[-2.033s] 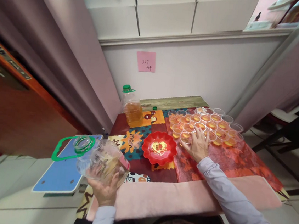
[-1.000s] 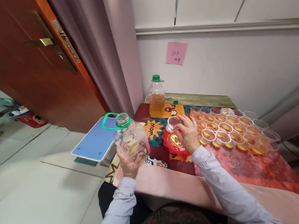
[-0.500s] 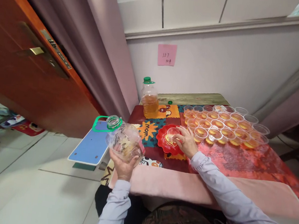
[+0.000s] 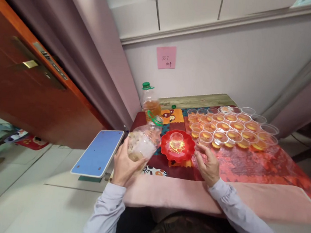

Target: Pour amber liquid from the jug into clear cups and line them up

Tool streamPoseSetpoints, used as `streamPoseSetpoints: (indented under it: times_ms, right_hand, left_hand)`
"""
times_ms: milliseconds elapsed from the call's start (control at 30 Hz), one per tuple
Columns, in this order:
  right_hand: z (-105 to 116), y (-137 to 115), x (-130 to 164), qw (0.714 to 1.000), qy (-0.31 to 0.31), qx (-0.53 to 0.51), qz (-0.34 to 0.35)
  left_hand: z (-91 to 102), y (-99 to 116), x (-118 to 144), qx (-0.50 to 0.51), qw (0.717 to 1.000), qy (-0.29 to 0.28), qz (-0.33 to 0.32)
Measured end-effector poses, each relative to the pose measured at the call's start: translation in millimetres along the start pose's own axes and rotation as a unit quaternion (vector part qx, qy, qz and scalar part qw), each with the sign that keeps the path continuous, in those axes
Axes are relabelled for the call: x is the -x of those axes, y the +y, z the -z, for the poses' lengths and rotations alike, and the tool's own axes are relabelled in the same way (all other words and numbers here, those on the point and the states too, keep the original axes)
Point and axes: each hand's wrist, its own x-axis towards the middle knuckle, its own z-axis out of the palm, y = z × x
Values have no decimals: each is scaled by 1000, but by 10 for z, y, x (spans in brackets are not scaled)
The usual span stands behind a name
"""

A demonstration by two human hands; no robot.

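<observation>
My left hand (image 4: pixel 128 162) is wrapped around a clear plastic jug (image 4: pixel 141 144), whose uncapped mouth with a green ring tilts up and to the right. Only a little liquid, if any, seems to be inside; motion blurs it. A red scalloped plate (image 4: pixel 165 151) lies on the table to the jug's right. On it stands a small clear plastic cup (image 4: pixel 176 139), apparently with nothing in it. By the plate's right rim is my right hand (image 4: pixel 208 166), open, fingers apart and slightly bent, the fingertips at or touching the rim.
Rows of clear cups (image 4: pixel 229 129) with amber liquid fill the table's right side. Behind the held jug stands a green-capped bottle (image 4: pixel 151 105) of amber liquid. A loose green cap (image 4: pixel 174 106) lies behind. A blue board (image 4: pixel 98 153) sits left; pink cloth (image 4: pixel 219 197) lines the front edge.
My right hand has left the small cup and moved right to the plate's rim. The jug has turned in my left hand, its mouth swinging from the left to the right.
</observation>
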Motion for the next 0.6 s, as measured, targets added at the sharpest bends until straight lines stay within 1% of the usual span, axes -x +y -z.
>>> streamPoseSetpoints:
  times_ms: [67,133,300,400,600]
  right_hand:
    - [78,84,161,998,-4,-17,-56]
    - [121,176,266,995,-8,-24,-99]
    - [115,310,306,988,-4,-29,-154]
    - [89,324,286,983,-6,-45,-178]
    - [93,289,269,977,0,-71,-201]
  left_hand:
    - [70,140,-54,-72,995,-55,-29]
    - [115,267,-91,-130,986,-94,-39]
    - [223,511,-162,-235,957,-162,-45]
    - [301,629,-216,-275,944,-171,-66]
    - [409,799,-314,-334,924,-152,-108]
